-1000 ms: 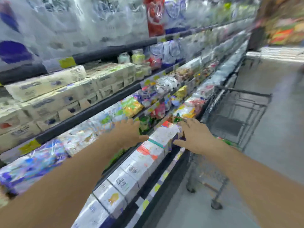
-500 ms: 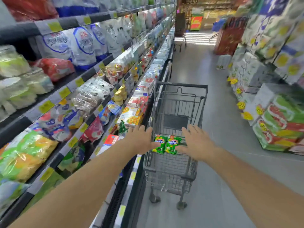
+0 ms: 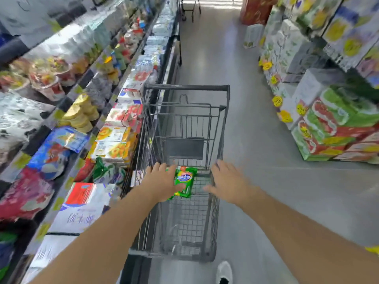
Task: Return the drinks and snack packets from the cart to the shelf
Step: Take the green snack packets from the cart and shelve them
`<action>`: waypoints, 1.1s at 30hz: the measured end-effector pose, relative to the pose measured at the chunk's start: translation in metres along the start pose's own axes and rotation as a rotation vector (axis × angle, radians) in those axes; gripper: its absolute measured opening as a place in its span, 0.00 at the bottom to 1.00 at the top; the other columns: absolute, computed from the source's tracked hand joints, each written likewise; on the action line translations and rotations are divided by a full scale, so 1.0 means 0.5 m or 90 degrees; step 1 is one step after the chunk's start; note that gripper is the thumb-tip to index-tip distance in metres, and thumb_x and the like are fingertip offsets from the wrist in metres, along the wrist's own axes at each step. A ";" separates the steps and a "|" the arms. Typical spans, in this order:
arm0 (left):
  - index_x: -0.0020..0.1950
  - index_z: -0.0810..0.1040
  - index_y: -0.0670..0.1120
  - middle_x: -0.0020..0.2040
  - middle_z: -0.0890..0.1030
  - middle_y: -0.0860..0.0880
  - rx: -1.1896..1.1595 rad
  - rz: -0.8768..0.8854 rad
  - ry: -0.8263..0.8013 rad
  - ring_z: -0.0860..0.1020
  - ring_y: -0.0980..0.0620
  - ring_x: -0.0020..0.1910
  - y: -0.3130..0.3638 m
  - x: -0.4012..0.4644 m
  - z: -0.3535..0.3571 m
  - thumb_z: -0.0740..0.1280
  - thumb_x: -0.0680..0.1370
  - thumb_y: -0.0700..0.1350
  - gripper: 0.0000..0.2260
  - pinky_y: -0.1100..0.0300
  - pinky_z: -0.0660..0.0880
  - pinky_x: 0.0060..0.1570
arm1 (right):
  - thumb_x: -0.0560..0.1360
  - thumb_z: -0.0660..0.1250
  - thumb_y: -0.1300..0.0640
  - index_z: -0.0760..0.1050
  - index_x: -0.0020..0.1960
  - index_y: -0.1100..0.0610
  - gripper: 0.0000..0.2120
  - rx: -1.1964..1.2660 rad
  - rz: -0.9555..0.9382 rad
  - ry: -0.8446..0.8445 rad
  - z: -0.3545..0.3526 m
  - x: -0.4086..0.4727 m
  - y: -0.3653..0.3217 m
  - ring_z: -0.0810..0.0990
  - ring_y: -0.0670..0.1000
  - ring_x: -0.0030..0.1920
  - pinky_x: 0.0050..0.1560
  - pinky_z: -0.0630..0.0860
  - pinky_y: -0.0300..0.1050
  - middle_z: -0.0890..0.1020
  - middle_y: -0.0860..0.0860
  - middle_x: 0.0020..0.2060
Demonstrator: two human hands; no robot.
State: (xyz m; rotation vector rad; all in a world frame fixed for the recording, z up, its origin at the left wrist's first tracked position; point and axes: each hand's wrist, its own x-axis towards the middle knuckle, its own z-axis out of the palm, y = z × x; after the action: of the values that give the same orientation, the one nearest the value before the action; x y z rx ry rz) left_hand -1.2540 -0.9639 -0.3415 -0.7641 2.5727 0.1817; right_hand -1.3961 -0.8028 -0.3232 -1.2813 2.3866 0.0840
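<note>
A grey wire shopping cart (image 3: 185, 88) stands in the aisle against the shelf (image 3: 86, 144) on my left. A green snack packet (image 3: 184, 182) lies inside the cart's basket. My left hand (image 3: 163, 181) reaches down into the cart, fingers spread, over the packet's left side; it covers part of the packet and I cannot tell whether it touches. My right hand (image 3: 229, 182) hovers open over the cart's right rim, holding nothing.
The left shelf is packed with cartons, cups and bags. Stacked boxed goods (image 3: 336, 124) with yellow tags line the right side of the aisle. Grey floor (image 3: 256, 140) runs ahead. My white shoe (image 3: 224, 271) shows below the cart. Another cart (image 3: 190, 7) stands far down the aisle.
My view has swung from the shelf to the cart. Both hands left the shelf cartons and moved down into the cart, the left one now over the green packet.
</note>
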 end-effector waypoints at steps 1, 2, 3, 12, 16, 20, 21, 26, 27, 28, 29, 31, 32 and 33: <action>0.80 0.54 0.47 0.79 0.59 0.40 -0.003 -0.010 -0.007 0.57 0.39 0.78 -0.001 0.029 0.017 0.53 0.76 0.71 0.40 0.40 0.56 0.75 | 0.76 0.61 0.36 0.58 0.76 0.59 0.38 -0.002 -0.011 -0.010 0.010 0.036 0.005 0.59 0.59 0.74 0.73 0.60 0.54 0.63 0.59 0.73; 0.80 0.55 0.46 0.79 0.60 0.39 -0.007 -0.020 -0.015 0.58 0.39 0.77 -0.003 0.057 0.037 0.50 0.75 0.73 0.42 0.40 0.57 0.74 | 0.76 0.61 0.36 0.59 0.75 0.59 0.37 -0.004 -0.024 -0.008 0.023 0.071 0.008 0.61 0.59 0.73 0.72 0.61 0.54 0.65 0.58 0.71; 0.80 0.56 0.46 0.78 0.61 0.39 -0.016 -0.029 -0.024 0.60 0.39 0.77 -0.006 0.085 0.059 0.50 0.73 0.73 0.43 0.41 0.58 0.74 | 0.76 0.61 0.37 0.61 0.73 0.58 0.35 -0.003 -0.035 -0.013 0.039 0.107 0.011 0.63 0.59 0.72 0.71 0.62 0.54 0.67 0.58 0.69; 0.77 0.60 0.42 0.73 0.67 0.41 -0.205 -0.129 -0.116 0.64 0.41 0.74 -0.082 0.345 0.324 0.62 0.80 0.59 0.32 0.48 0.65 0.71 | 0.77 0.65 0.51 0.68 0.43 0.57 0.11 0.329 0.131 -0.087 0.271 0.414 -0.005 0.74 0.54 0.41 0.35 0.69 0.46 0.72 0.50 0.37; 0.76 0.63 0.42 0.70 0.69 0.40 -0.218 -0.180 -0.109 0.66 0.39 0.70 -0.127 0.461 0.462 0.64 0.79 0.56 0.30 0.48 0.66 0.69 | 0.78 0.65 0.53 0.67 0.44 0.58 0.10 0.403 0.246 -0.088 0.402 0.531 -0.007 0.72 0.52 0.37 0.34 0.65 0.43 0.72 0.51 0.37; 0.76 0.62 0.42 0.71 0.67 0.38 -0.206 -0.197 -0.126 0.65 0.37 0.71 -0.152 0.559 0.560 0.63 0.80 0.57 0.30 0.44 0.66 0.69 | 0.77 0.67 0.53 0.68 0.39 0.57 0.13 0.426 0.328 -0.117 0.534 0.608 -0.014 0.74 0.54 0.38 0.32 0.66 0.43 0.71 0.50 0.32; 0.76 0.62 0.42 0.72 0.65 0.37 -0.217 -0.203 -0.122 0.64 0.37 0.71 -0.154 0.578 0.575 0.63 0.80 0.57 0.29 0.43 0.66 0.69 | 0.77 0.67 0.53 0.68 0.41 0.57 0.12 0.424 0.343 -0.119 0.553 0.620 -0.015 0.73 0.52 0.36 0.31 0.65 0.42 0.69 0.49 0.31; 0.77 0.60 0.45 0.79 0.56 0.38 -0.201 -0.276 -0.057 0.58 0.33 0.75 -0.140 0.646 0.636 0.64 0.79 0.57 0.31 0.37 0.64 0.69 | 0.78 0.66 0.52 0.75 0.57 0.62 0.14 0.401 0.368 -0.108 0.632 0.684 -0.006 0.80 0.59 0.52 0.39 0.67 0.41 0.81 0.58 0.52; 0.77 0.60 0.46 0.79 0.55 0.38 -0.194 -0.286 -0.045 0.57 0.33 0.75 -0.138 0.651 0.644 0.64 0.79 0.56 0.30 0.36 0.64 0.68 | 0.78 0.66 0.52 0.76 0.57 0.63 0.15 0.422 0.374 -0.101 0.643 0.695 -0.004 0.79 0.58 0.50 0.36 0.67 0.41 0.81 0.59 0.51; 0.77 0.60 0.47 0.79 0.54 0.38 -0.191 -0.293 -0.033 0.57 0.33 0.74 -0.138 0.656 0.652 0.64 0.79 0.56 0.30 0.37 0.64 0.68 | 0.77 0.67 0.52 0.77 0.56 0.63 0.15 0.451 0.388 -0.094 0.656 0.706 -0.002 0.79 0.57 0.46 0.32 0.68 0.41 0.81 0.59 0.49; 0.76 0.60 0.47 0.79 0.54 0.38 -0.189 -0.298 -0.025 0.57 0.33 0.74 -0.140 0.660 0.658 0.64 0.79 0.55 0.29 0.37 0.65 0.67 | 0.77 0.68 0.52 0.78 0.56 0.64 0.16 0.489 0.404 -0.085 0.666 0.718 -0.001 0.79 0.57 0.45 0.32 0.71 0.43 0.81 0.58 0.48; 0.76 0.62 0.47 0.78 0.55 0.39 -0.190 -0.303 -0.012 0.59 0.33 0.72 -0.143 0.663 0.666 0.64 0.79 0.55 0.28 0.37 0.68 0.65 | 0.76 0.68 0.48 0.77 0.57 0.64 0.20 0.565 0.443 -0.068 0.684 0.742 -0.006 0.82 0.59 0.47 0.40 0.77 0.48 0.82 0.58 0.49; 0.75 0.63 0.47 0.78 0.57 0.39 -0.196 -0.305 -0.001 0.60 0.33 0.71 -0.143 0.662 0.668 0.64 0.79 0.54 0.27 0.37 0.69 0.64 | 0.75 0.68 0.46 0.76 0.59 0.64 0.23 0.599 0.467 -0.062 0.689 0.749 -0.012 0.81 0.60 0.49 0.44 0.77 0.49 0.81 0.58 0.49; 0.74 0.64 0.47 0.77 0.58 0.39 -0.206 -0.307 0.010 0.61 0.34 0.70 -0.142 0.660 0.668 0.64 0.79 0.54 0.26 0.37 0.70 0.63 | 0.75 0.68 0.43 0.73 0.60 0.64 0.26 0.632 0.492 -0.058 0.694 0.754 -0.016 0.79 0.59 0.50 0.47 0.77 0.49 0.79 0.56 0.50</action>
State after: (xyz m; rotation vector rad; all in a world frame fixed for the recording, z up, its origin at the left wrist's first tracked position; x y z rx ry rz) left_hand -1.3342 -1.1016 -0.7886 -1.4796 2.3146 0.4430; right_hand -1.4531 -1.0152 -0.7859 0.0966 2.1784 -0.6984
